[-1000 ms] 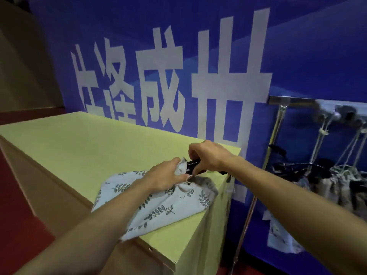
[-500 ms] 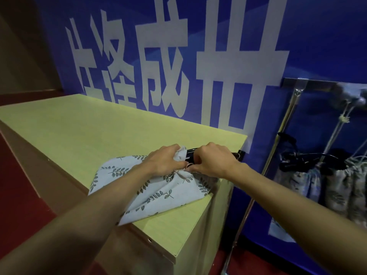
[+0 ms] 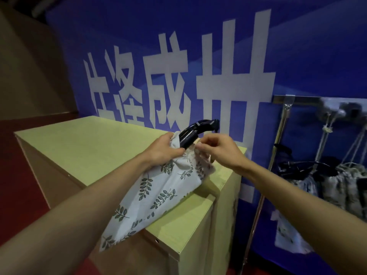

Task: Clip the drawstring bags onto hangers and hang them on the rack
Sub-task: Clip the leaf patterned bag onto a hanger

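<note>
Left hand: clenched on leaf-print drawstring bag and black hanger above counter | right hand: fabric pinched | risk: bag slips if clip is seated shallowly

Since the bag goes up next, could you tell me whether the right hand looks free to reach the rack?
Probably yes: the right hand only pinches the bag, and nothing stands between it and the rack.

The drawstring bag is soft matt cloth printed with leaves. The hanger looks glossy black plastic, the desk smooth pale wood, the rack shiny metal
</note>
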Motion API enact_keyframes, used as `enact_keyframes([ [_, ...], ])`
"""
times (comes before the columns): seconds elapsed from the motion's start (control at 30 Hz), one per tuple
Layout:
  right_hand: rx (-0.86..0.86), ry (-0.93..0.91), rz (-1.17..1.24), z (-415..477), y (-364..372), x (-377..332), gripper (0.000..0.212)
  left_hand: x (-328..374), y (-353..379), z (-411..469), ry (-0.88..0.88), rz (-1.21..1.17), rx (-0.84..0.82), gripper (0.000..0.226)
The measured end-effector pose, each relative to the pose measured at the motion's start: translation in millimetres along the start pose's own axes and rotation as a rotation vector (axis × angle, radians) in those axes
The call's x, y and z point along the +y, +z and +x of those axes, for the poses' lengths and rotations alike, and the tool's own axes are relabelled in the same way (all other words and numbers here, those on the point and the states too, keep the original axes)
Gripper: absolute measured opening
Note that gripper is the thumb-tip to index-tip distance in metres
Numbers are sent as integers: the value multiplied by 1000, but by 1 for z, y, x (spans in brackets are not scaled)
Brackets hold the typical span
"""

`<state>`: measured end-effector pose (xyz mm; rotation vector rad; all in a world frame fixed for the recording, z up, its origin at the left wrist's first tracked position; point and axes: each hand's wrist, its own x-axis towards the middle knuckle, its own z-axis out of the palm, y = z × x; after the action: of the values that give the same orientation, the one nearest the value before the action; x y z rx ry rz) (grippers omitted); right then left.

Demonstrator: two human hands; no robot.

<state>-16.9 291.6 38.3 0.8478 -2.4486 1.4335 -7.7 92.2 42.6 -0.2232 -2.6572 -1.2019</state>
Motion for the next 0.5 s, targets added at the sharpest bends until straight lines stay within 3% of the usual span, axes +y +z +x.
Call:
enact_keyframes([
  [0.17, -154, 98, 387, -12, -37, -21, 8, 38, -7, -8, -3, -125, 40, 24],
  [0.3, -125, 99, 618, -28, -57, -31, 10, 63, -4, -14, 13, -205, 92, 18],
  [0.43, 10, 72, 629, -37, -67, -34, 11, 79, 2, -20, 35, -233, 124, 25],
  [0.5, 104, 58, 505, -39, -69, -36, 15, 86, 6, -23, 52, -238, 151, 26],
])
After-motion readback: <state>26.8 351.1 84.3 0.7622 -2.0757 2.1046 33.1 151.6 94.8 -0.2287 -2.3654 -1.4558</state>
